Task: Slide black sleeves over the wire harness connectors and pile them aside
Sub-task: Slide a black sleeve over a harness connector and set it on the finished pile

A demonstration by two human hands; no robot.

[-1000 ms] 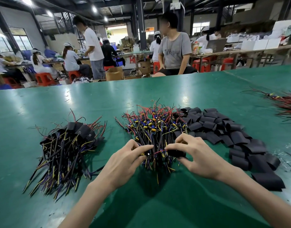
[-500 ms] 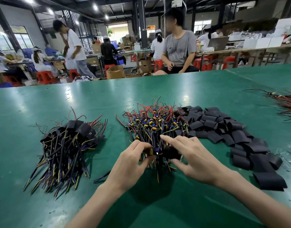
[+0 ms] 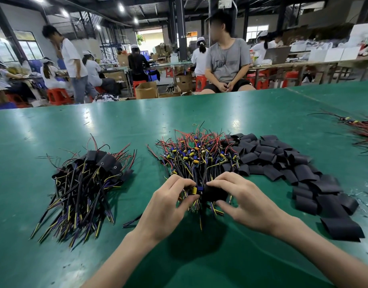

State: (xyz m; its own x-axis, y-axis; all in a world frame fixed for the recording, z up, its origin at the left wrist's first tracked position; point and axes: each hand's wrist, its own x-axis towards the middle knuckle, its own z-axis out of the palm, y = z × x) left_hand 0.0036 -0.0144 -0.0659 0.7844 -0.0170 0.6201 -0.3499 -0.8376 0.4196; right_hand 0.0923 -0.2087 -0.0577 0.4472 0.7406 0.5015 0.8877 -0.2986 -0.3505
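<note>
At bench centre: a small yellow-and-blue wire harness connector [image 3: 196, 190] is being pinched by the left hand [image 3: 168, 204], and a short black tubular sleeve [image 3: 215, 193] is being gripped by the right hand [image 3: 247, 204]; the two are being held end to end, touching, just above the green bench [image 3: 262, 113].
Fingers: both sets are being kept curled, the left round the connector, the right round the sleeve.
Unsleeved heap: a tangle of red, black and yellow harnesses [image 3: 197, 156] is lying just behind the hands.
Loose sleeves: flat black pieces [image 3: 282, 163] are being kept spread out to the right.
Finished pile: sleeved harnesses [image 3: 85, 183] are being stacked well apart, to the left.
Risk: the sleeve mouth is likely to be snagged on the connector's edge if it is being pushed askew; neighbouring wires could be dragged along, the heap lying so near.
</note>
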